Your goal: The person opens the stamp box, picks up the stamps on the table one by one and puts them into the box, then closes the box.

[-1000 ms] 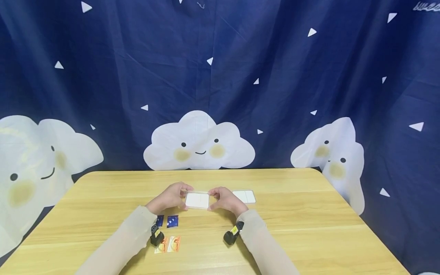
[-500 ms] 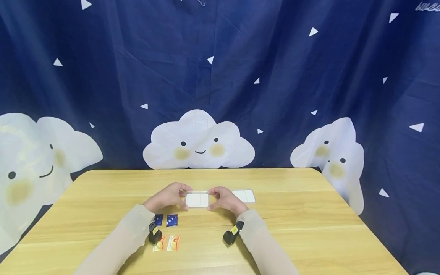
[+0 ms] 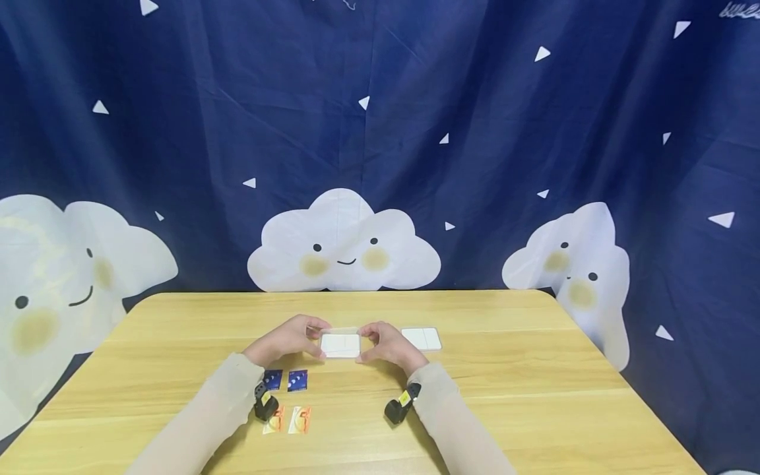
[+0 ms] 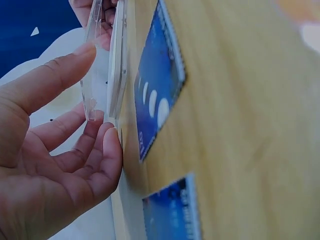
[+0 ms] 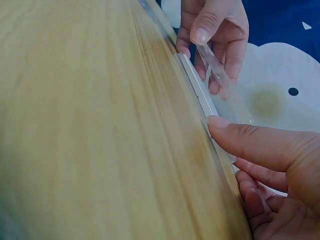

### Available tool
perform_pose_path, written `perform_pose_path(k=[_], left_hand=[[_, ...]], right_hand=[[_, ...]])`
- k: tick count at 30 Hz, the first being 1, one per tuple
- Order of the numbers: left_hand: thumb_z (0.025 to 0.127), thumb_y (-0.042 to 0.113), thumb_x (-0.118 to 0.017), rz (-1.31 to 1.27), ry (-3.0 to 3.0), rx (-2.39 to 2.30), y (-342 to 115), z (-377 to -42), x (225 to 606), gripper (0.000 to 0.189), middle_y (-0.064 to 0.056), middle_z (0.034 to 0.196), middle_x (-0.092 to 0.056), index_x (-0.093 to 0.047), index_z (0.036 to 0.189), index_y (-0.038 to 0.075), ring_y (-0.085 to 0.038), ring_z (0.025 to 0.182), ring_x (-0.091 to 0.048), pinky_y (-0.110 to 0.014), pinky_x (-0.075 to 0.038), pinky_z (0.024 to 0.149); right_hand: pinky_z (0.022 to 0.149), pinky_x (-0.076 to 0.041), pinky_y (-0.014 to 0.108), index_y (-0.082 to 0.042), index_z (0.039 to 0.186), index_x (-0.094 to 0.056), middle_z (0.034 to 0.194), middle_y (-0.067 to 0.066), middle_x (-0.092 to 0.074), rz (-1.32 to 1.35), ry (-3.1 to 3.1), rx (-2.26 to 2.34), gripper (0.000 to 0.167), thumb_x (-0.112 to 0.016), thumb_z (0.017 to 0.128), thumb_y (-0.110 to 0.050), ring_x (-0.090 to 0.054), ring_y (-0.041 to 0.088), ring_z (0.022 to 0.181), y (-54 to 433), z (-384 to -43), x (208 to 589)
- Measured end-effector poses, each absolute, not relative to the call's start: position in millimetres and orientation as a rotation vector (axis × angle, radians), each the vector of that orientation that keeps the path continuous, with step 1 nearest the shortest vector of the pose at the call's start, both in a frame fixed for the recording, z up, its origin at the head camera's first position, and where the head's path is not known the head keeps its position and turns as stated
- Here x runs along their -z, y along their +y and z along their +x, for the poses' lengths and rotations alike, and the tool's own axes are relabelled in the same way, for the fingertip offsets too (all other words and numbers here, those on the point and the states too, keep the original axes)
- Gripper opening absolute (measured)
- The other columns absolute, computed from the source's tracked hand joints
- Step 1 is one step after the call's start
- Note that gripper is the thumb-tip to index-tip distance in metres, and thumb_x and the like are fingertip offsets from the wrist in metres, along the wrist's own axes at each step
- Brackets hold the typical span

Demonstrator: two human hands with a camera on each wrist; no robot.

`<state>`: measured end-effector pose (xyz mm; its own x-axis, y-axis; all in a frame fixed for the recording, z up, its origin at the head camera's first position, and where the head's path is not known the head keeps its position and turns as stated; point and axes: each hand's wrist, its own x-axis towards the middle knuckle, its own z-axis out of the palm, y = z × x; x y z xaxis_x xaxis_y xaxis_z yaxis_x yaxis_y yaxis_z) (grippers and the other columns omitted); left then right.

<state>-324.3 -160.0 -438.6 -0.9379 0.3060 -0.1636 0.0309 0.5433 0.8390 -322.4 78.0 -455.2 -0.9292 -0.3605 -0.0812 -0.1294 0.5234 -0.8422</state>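
A small flat plastic case lies between the hands in the head view, with a white base [image 3: 341, 346] and a clear lid [image 4: 91, 90]. The lid stands tilted away from the base, a gap showing between them in both wrist views. My left hand [image 3: 292, 340] holds the lid at its left end, thumb on one edge and fingers on the opposite side. My right hand [image 3: 386, 345] grips the right end of the base, its thumb [image 5: 250, 140] along the near edge. Two blue stamps [image 3: 297, 380] with white moon shapes lie close below the left hand.
A second white case [image 3: 422, 339] lies right of the right hand. Two orange and cream stamps [image 3: 299, 419] lie nearer the front, one partly behind the left wrist camera [image 3: 266, 404]. A dark blue curtain [image 3: 380, 132] hangs behind the wooden table [image 3: 534, 409].
The clear lid has tilted up a little from the white base. My left hand has shifted slightly left; the right hand stays nearly still.
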Motion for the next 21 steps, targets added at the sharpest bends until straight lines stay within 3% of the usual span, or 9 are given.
perform_pose_path(k=[12,21], left_hand=[[0.062,0.005,-0.084,0.251,2.483,-1.377,-159.8,-321.2,435.6,0.062,-0.010,0.120,-0.060,-0.061,0.120,0.003,-0.030,0.110,-0.054,-0.051,-0.039,0.097],[0.064,0.006,-0.083,0.180,2.485,-1.402,-160.9,-319.0,435.8,0.061,-0.009,0.115,-0.060,-0.061,0.120,0.005,-0.025,0.103,-0.053,-0.044,-0.041,0.091]], right_hand=[[0.098,-0.040,0.043,-0.007,0.113,-0.062,0.113,0.006,-0.060,-0.432,2.539,1.353,0.054,-0.085,0.064,-0.011,-0.051,0.024,0.107,78.7,-323.4,457.4],[0.098,-0.040,0.042,-0.009,0.111,-0.063,0.111,0.005,-0.059,-0.392,2.544,1.357,0.052,-0.085,0.064,-0.010,-0.051,0.024,0.106,76.8,-322.1,455.8]])
